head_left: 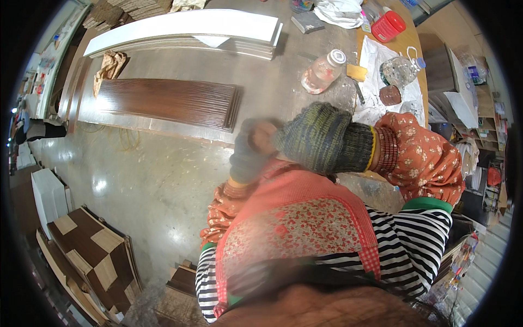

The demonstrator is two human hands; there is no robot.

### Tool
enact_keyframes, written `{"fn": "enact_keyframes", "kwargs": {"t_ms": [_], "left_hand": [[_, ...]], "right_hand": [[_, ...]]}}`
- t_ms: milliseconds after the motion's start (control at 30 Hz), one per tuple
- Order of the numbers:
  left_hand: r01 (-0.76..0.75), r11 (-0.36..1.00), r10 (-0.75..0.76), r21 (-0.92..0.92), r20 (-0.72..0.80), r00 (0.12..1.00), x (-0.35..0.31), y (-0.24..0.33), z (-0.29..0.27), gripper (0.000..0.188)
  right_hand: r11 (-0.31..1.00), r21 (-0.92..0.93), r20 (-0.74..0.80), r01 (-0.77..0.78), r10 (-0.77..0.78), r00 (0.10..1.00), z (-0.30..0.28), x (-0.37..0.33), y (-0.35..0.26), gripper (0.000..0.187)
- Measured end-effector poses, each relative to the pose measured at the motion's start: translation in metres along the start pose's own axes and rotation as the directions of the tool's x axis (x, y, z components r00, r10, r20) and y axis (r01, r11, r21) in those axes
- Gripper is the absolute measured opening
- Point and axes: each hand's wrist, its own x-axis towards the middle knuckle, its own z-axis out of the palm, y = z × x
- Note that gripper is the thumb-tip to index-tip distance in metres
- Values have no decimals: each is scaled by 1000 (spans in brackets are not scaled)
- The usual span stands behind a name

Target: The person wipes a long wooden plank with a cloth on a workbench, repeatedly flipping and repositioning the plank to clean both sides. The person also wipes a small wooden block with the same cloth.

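Both of my hands wear dark knitted work gloves and meet in front of my apron, by the near edge of the table (pixel 174 64). My right hand (pixel 316 137) is curled closed, its knuckles turned up; whatever it may hold is hidden. Close against it, my left hand (pixel 249 152) is smeared by motion, and its fingers cannot be made out. A blurred brownish patch (pixel 265 136) shows between the two hands. Nearest to them on the table lies a stack of dark brown wood-grain boards (pixel 169 103).
Long white-faced boards (pixel 185 30) lie farther back, near crumpled brown paper (pixel 110 66). At the right stand a jar of cloudy liquid (pixel 322 73), a yellow block (pixel 357 72), a clear bottle (pixel 400 71) and a red tub (pixel 388 27). Stacked panels (pixel 90 248) stand at lower left.
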Motion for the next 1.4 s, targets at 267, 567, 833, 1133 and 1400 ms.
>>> {"fn": "enact_keyframes", "kwargs": {"t_ms": [267, 567, 833, 1133, 1400], "left_hand": [[-189, 794, 98, 577, 185, 978, -27, -9, 1, 27], [-144, 981, 45, 129, 572, 819, -24, -18, -26, 52], [122, 983, -56, -135, 412, 909, -8, 9, -36, 66], [174, 932, -25, -317, 422, 906, 8, 28, -21, 63], [44, 942, 149, -333, 532, 834, 13, 18, 23, 68]], "right_hand": [[991, 130, 46, -35, 29, 999, 12, 6, 8, 13], [959, 236, 147, 159, -196, 969, 8, 28, 0, 12], [964, 54, 62, 262, -265, 962, 18, 22, 15, 9], [616, -749, -313, -244, -4, 950, 29, 3, 0, 23], [752, -491, -333, -440, 305, 892, 76, -43, 20, 24]]}}
